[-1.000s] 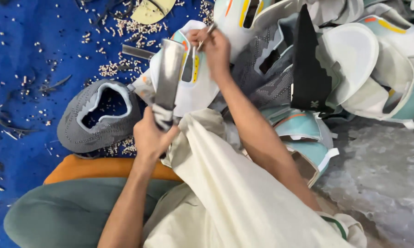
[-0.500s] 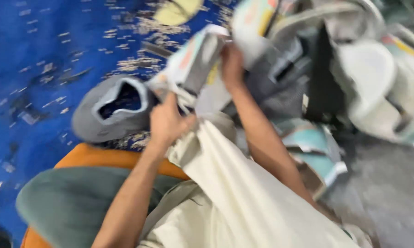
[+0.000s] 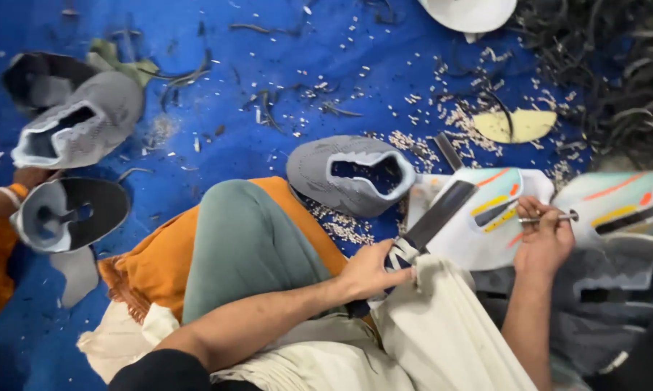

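Observation:
My left hand (image 3: 373,273) grips the near end of a white shoe upper (image 3: 486,224) with orange, yellow and teal stripes. A dark flat strip (image 3: 442,213) runs up from that hand across the upper. My right hand (image 3: 542,240) rests on the far side of the same upper. It pinches a thin metal tool (image 3: 558,216) that points right. The upper lies over my cream-clothed knee (image 3: 442,340).
A grey knit shoe upper (image 3: 352,174) lies by my knee, another one (image 3: 80,127) at the far left. Another person's hand (image 3: 22,181) holds a grey shoe with a dark sole (image 3: 69,213). Black scrap strips (image 3: 616,72), a yellow insole piece (image 3: 515,124) and more striped uppers (image 3: 623,203) lie on the blue floor (image 3: 232,87).
The view has swung left, so my hands and the striped upper now sit at the lower right. Both hands keep their grips. The other person's hand and shoes came into view.

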